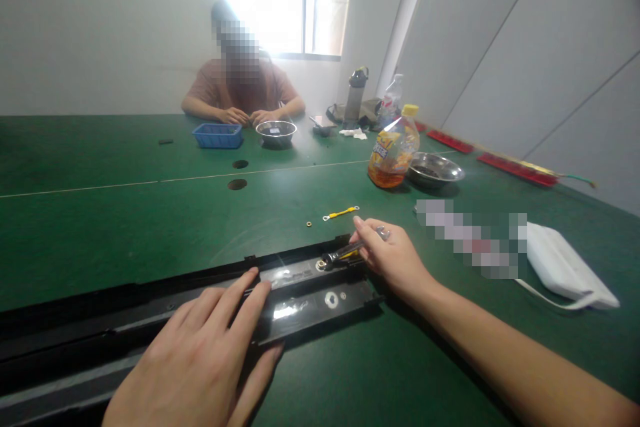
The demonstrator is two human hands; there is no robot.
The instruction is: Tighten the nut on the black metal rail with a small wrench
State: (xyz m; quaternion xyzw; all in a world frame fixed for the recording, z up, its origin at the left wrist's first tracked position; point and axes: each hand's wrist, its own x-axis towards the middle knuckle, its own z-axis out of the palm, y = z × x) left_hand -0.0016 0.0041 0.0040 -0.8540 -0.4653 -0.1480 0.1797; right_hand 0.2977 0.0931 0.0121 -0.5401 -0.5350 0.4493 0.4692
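A long black channel-shaped housing (295, 323) lies across the green table, running off to the left. My left hand (200, 340) straddles it, fingers over the top and thumb at its near side, gripping it. In my right hand (390, 253) is a metal wrench (353, 250), fingers closed around its shaft. The wrench's dark end meets a small brass-coloured nut (321, 265) inside the housing's far channel. Part of a yellow wire (354, 255) shows beneath the wrench. Beyond the housing lie a yellow wire with ring terminals (341, 213) and a loose brass nut (309, 224).
Past my right hand stand a bottle with orange liquid (393, 153) and a steel bowl (436, 170). A white mask-like item (565, 267) lies right. A person (245, 90) sits opposite, behind a blue basket (218, 137) and another steel bowl (276, 133).
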